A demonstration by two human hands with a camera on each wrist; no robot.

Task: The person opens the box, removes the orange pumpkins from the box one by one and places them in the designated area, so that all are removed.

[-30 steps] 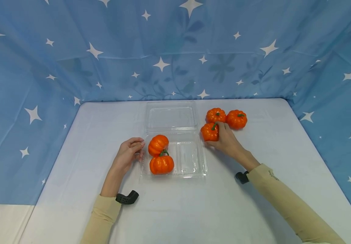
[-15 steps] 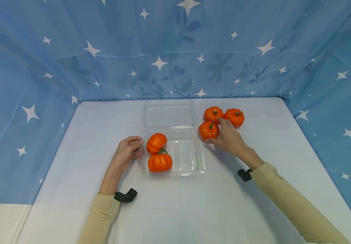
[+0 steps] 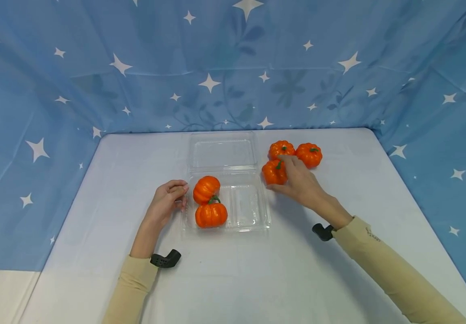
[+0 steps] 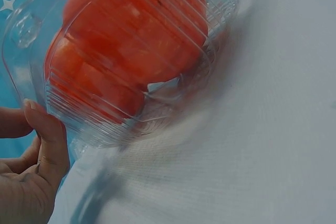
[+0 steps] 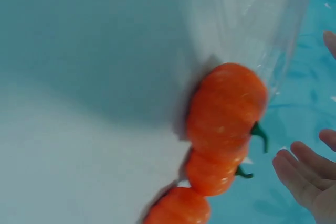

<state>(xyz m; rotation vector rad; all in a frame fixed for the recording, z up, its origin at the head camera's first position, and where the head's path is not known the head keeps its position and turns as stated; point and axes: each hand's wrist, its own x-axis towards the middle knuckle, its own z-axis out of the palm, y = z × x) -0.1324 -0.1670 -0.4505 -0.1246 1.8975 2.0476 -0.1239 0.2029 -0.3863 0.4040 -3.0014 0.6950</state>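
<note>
With its fingertips, my left hand [image 3: 164, 203] pinches the left rim of a clear plastic clamshell box [image 3: 250, 208]; the left wrist view shows the finger and thumb at that rim. Two small orange pumpkins [image 3: 211, 215] lie in the box's left compartment. To the right of the box, my right hand [image 3: 302, 184] reaches over a third pumpkin [image 3: 272, 173], thumb and fingers spread around its right side. In the right wrist view, that right hand [image 5: 310, 179] shows spread fingers, apart from the green-stemmed pumpkin [image 5: 223, 111].
Behind the nearest loose pumpkin sit two more pumpkins, a back one [image 3: 281, 149] and a right one [image 3: 309, 155], close together. The box's lid [image 3: 222, 152] lies folded back on the white table [image 3: 225, 279]. A blue star-patterned curtain [image 3: 156, 76] borders the table.
My right hand was close on the nearest loose pumpkin, then drew slightly right with spread fingers, and is now back over it. The pumpkins and left hand stay in place; the head view shifts slightly.
</note>
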